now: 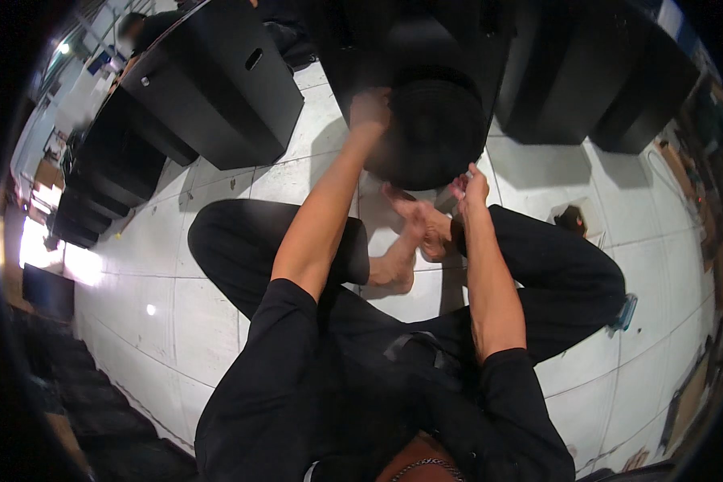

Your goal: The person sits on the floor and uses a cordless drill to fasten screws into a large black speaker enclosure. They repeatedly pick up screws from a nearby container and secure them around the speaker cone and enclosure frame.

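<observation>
A large black speaker cabinet (418, 40) stands on the tiled floor in front of me, between my bare feet and the far side. Low on its front is a round black speaker cone (432, 132). My left hand (369, 109) is at the left edge of this round part, its fingers smeared by motion and partly lost against the black. Close to the cone's lower right edge, my right hand (473, 189) is closed with its fingers curled in. Whatever it may hold is too small to make out.
More black cabinets stand at the back left (217, 88) and back right (562, 72). By my right knee sits a small pale box (593, 217) with dark contents. A teal object (625, 313) lies beyond that knee. Another person (140, 32) is at the far left.
</observation>
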